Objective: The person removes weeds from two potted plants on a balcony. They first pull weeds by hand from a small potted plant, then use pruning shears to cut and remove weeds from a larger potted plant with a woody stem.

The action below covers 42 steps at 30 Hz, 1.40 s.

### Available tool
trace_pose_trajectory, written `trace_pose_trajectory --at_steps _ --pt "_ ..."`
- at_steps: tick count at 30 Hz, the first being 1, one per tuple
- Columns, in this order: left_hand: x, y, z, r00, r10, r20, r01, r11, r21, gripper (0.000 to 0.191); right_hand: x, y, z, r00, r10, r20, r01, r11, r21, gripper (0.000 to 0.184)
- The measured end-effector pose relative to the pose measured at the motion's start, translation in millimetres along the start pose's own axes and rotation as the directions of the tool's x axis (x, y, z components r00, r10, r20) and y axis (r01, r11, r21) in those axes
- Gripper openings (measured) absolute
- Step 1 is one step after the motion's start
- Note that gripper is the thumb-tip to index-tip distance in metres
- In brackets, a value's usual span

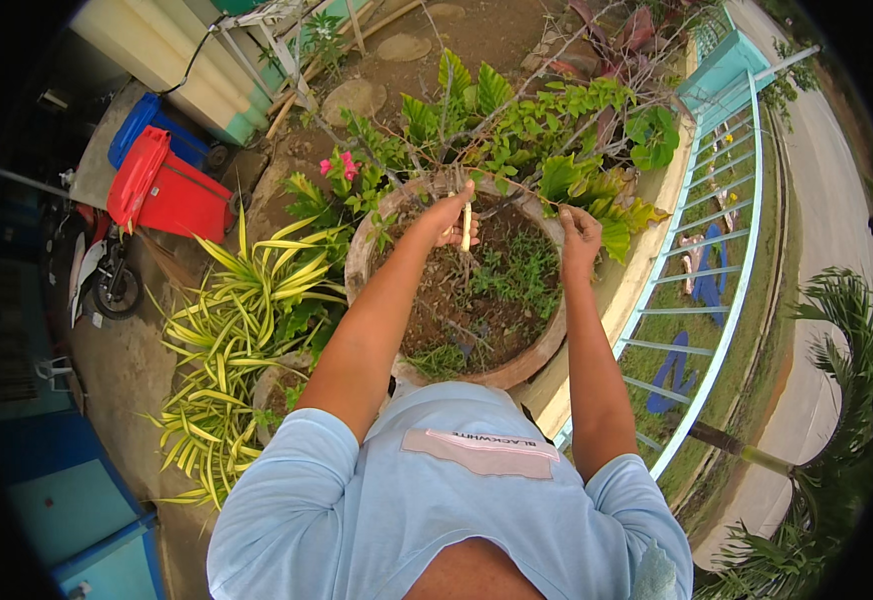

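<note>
My left hand [454, 219] is closed around a slim tool with a pale cream handle [467, 226]; its working end cannot be made out. It hangs over a large round planter [546, 346], close to the bare woody stems of a shrub. My right hand [580, 234], at the planter's right rim, pinches a thin reddish stem [515, 184] between thumb and fingers. That stem runs leftward toward the left hand. Inside the planter, brown soil [425, 307] carries low green weeds [520, 276] and a few dry twigs.
Thorny-looking bare branches [493, 116] and leafy plants spread beyond the planter. A light blue metal railing [744, 247] on a low wall runs along the right. Striped yellow-green foliage [234, 330] crowds the left, near red [174, 196] and blue [139, 129] wheeled bins.
</note>
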<state>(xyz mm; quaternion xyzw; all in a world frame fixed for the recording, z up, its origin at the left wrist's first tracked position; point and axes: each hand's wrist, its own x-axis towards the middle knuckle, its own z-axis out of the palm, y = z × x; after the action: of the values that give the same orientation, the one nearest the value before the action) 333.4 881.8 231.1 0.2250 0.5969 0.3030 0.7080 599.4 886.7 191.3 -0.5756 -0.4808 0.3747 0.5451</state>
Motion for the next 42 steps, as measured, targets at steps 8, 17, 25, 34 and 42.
trace_pose_trajectory --at_steps 8,17,25,34,42 --pt "-4 -11 11 0.994 0.039 -0.103 -0.035 0.999 0.039 0.069 -30 26 9 0.839 0.544 0.010 -0.522 0.800 0.294 0.025" --pt "3 -15 8 0.991 0.037 -0.132 -0.022 0.994 0.110 0.082 -82 44 21 0.608 0.787 0.104 -0.766 0.547 0.337 0.033" --pt "14 -24 2 0.973 0.054 -0.224 0.015 0.955 0.295 0.075 -80 43 15 0.592 0.781 0.199 -0.797 0.531 0.290 0.041" --pt "32 -26 -25 0.976 0.082 -0.203 0.079 0.731 0.678 0.095 -89 96 -19 0.424 0.905 0.030 -0.751 0.333 0.570 0.036" --pt "11 -82 -28 0.994 -0.082 -0.068 0.106 0.810 0.576 0.094 -85 151 -131 0.445 0.864 -0.235 -0.229 0.364 0.903 0.022"
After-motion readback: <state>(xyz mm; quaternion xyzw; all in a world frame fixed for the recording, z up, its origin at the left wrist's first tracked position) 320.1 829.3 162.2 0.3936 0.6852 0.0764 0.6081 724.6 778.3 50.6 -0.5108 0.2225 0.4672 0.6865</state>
